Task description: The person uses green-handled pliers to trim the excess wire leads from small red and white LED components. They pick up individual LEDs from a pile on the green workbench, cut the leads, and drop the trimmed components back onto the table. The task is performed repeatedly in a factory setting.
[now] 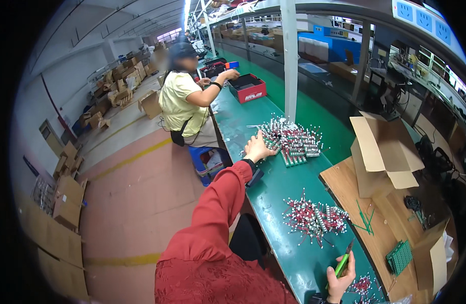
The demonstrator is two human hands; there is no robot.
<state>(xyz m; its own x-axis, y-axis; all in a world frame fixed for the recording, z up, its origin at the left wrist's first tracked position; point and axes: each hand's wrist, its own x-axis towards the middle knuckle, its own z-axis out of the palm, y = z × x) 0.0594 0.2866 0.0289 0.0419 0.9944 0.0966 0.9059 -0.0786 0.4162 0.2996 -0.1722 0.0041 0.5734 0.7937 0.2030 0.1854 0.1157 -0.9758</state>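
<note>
One board pile point(300, 146) lies just right of the nearer left hand point(258, 149), fingers parted by the bench's point(269, 207) left edge, grip unclear; the right hand point(343, 281) holds green pliers point(341, 264) towards the near end.

A green workbench point(309, 177), wired circuit boards point(296, 151) and stacked cartons point(70, 205) suggest a factory.

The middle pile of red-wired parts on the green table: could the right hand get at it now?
Probably yes: the middle pile lies just beyond the right hand, with no barrier between. But that hand holds a green-handled tool, which may limit its grasp.
</note>
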